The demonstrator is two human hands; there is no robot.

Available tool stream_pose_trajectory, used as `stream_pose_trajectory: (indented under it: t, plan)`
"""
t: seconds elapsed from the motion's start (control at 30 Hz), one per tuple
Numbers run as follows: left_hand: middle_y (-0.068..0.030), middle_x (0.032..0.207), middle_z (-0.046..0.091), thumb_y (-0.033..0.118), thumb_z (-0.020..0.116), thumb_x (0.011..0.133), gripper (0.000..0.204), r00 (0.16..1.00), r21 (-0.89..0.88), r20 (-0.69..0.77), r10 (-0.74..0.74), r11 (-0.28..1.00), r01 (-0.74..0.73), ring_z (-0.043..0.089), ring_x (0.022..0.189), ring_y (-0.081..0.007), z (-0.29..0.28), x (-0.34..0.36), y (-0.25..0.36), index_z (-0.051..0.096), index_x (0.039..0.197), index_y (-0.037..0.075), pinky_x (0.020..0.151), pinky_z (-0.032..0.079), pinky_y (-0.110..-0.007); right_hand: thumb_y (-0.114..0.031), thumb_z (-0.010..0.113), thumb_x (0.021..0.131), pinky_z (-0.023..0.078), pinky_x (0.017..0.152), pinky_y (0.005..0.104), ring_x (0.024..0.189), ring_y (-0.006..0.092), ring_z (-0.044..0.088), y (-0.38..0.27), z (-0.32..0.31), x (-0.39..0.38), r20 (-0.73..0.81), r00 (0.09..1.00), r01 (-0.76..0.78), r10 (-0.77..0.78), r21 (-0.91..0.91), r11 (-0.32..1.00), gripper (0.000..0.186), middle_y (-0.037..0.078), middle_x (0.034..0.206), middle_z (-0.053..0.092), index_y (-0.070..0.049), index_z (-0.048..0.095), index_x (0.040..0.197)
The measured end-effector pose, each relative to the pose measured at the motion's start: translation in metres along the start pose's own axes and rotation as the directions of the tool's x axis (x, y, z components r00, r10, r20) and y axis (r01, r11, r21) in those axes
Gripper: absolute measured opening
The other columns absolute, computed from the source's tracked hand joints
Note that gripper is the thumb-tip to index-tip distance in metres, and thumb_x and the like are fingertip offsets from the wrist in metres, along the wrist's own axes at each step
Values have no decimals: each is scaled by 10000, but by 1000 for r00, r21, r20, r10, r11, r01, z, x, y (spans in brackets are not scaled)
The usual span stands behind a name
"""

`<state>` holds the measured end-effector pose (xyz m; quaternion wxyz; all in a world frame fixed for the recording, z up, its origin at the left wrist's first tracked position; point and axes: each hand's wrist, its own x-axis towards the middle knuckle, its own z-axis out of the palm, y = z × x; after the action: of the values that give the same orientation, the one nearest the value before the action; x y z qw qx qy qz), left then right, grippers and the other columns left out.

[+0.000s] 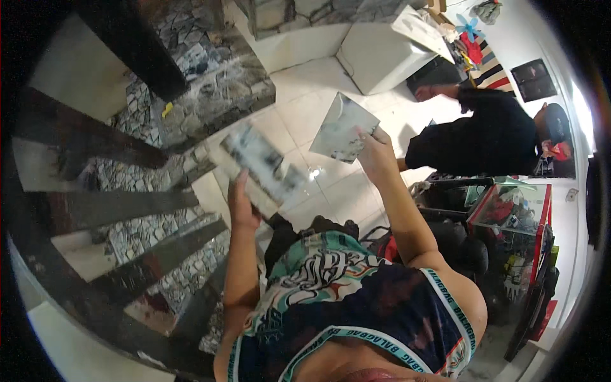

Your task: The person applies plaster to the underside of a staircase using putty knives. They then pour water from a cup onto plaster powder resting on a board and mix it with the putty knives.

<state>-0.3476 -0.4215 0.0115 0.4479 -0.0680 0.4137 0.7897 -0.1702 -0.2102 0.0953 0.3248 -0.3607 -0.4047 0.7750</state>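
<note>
My left hand [243, 205] grips a long, pale rectangular piece [261, 167] with a grey, blurred patch on its face, held out over the floor left of centre. My right hand [379, 153] holds a square, pale grey tile-like sheet [337, 127] with darker mottled markings, thumb on top near its right corner. The two pieces are apart. Both my hands are in front of my body, above the white tiled floor [299, 102].
Stone-patterned stair steps [216, 89] with dark beams [127, 210] line the left. A co-worker in black [477, 134] is at the right, near a white cabinet [375, 57] and cluttered shelf. A red-framed glass case [509, 210] and black seat [445, 235] stand lower right.
</note>
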Motion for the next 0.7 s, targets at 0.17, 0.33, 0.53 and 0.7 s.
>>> stream_pose_trajectory:
  t: [0.17,0.33,0.53,0.7]
  plan:
    - [-114,1152,573,294,562,899,458,989,106,145,30,993,-46,593,1021,-247,65,-15,-33,451,1258,32,872,495,-388,-27,530,891,460,853,291,977,197,599,-16,-29,-73,47,990,106,-131,-859,501,270,137,1043,639,-1,584,1155]
    - [-122,1094,577,254,517,923,416,969,156,247,-27,988,-13,598,991,-257,124,-47,-87,437,1248,7,845,502,-406,171,511,725,387,1022,388,1194,322,520,12,-97,-122,510,621,755,-595,-594,279,526,191,1269,547,-16,571,1213]
    - [-142,1130,573,234,497,934,413,918,269,382,-107,963,0,612,978,-252,159,-72,-134,432,1252,-21,830,516,-390,211,454,632,403,1004,432,1199,403,501,17,-172,-162,489,579,733,-653,-662,155,573,280,1257,519,73,551,1180]
    - [-144,1142,573,217,493,940,404,881,356,407,-241,930,91,617,979,-252,179,-80,-147,436,1248,-37,819,523,-393,205,435,644,435,972,422,1157,382,537,20,-232,-165,382,615,593,-690,-801,85,574,257,1207,559,36,569,1177]
